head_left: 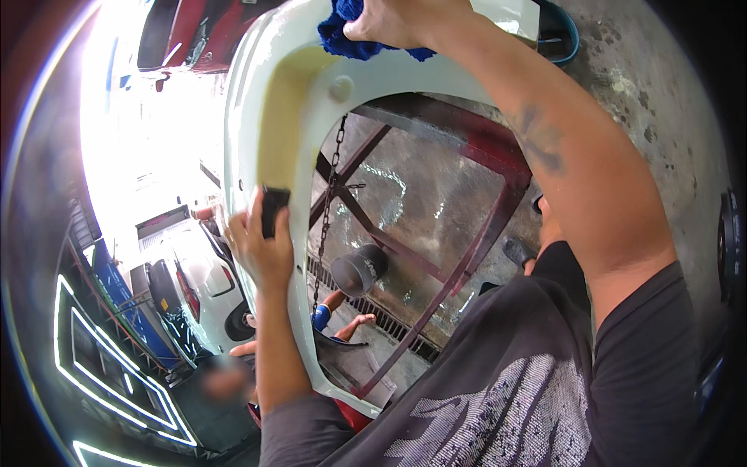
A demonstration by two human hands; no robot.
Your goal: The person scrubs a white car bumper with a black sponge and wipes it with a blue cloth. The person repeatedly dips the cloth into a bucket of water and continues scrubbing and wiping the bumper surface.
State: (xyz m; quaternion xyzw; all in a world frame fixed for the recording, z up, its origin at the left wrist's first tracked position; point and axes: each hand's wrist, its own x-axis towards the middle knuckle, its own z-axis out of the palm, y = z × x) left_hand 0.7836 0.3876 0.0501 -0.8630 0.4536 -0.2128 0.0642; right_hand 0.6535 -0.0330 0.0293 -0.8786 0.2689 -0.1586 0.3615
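A large white curved panel [241, 117], which looks like a car body part, bends around an open middle in front of me. Along its inner left stretch runs a yellowish area [280, 117] with a pale round spot near the top. My left hand [261, 249] grips a small black block [274, 210] against this yellowish area, fingers on either side. At the far top edge, my right hand [393, 19] is closed on a blue cloth [350, 31] lying on the panel. Part of the cloth is cut off by the picture's edge.
Below the panel stand a dark red metal frame [498, 136] and a hanging chain [334, 163]. A black bucket [358, 270] sits on the wet floor by a drain grate [420, 348]. Another person [226, 380] is at lower left, near a white vehicle [206, 284].
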